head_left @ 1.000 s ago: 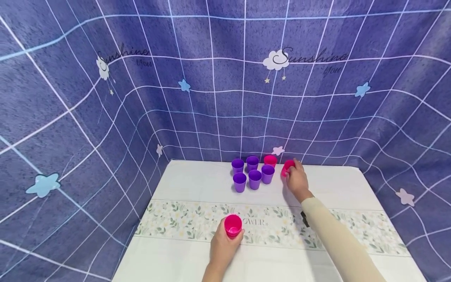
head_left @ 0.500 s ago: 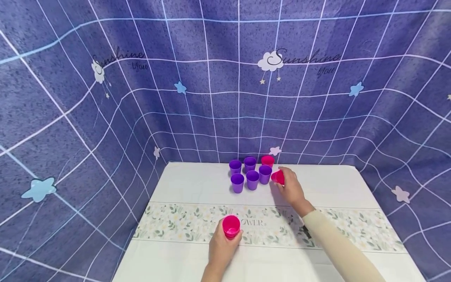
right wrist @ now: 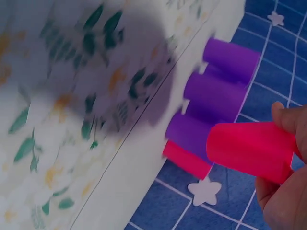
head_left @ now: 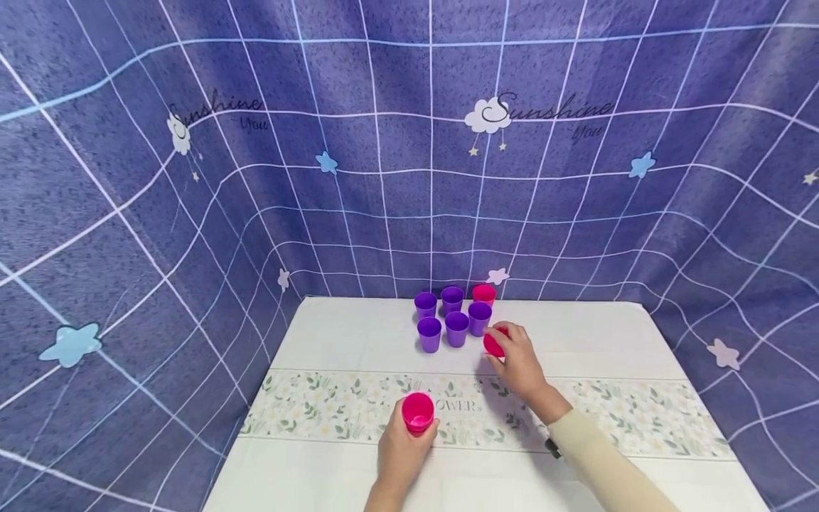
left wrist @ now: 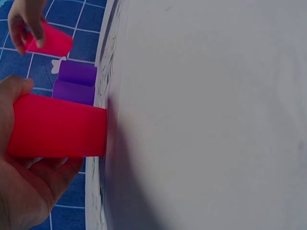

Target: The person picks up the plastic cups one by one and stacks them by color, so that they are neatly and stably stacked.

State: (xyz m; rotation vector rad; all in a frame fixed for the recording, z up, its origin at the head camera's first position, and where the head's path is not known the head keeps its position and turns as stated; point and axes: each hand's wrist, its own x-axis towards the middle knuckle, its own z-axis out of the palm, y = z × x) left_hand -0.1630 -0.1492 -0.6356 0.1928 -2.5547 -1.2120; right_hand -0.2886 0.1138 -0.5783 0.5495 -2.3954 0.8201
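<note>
Toward the near side of the table (head_left: 307, 473), the left hand (head_left: 403, 454) is gripping a pink cup (head_left: 418, 412), mouth up, curling round it. Farther back, five purple cups (head_left: 456, 333) are standing clustered, another pink cup (head_left: 484, 294) standing behind the rightmost. Just right, the right hand (head_left: 521, 364) is gripping a third pink cup (head_left: 494, 344) above the table.

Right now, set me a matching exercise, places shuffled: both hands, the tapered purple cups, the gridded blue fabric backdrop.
1. Left hand
2. Right hand
3. Purple cups
4. Blue backdrop

A. Hangs behind the table
B. Holds a tapered pink cup near the purple ones
C. Stand near the table's far edge
D. Holds the nearest tapered pink cup

Pairs: 1D, 2B, 3C, 4A
</note>
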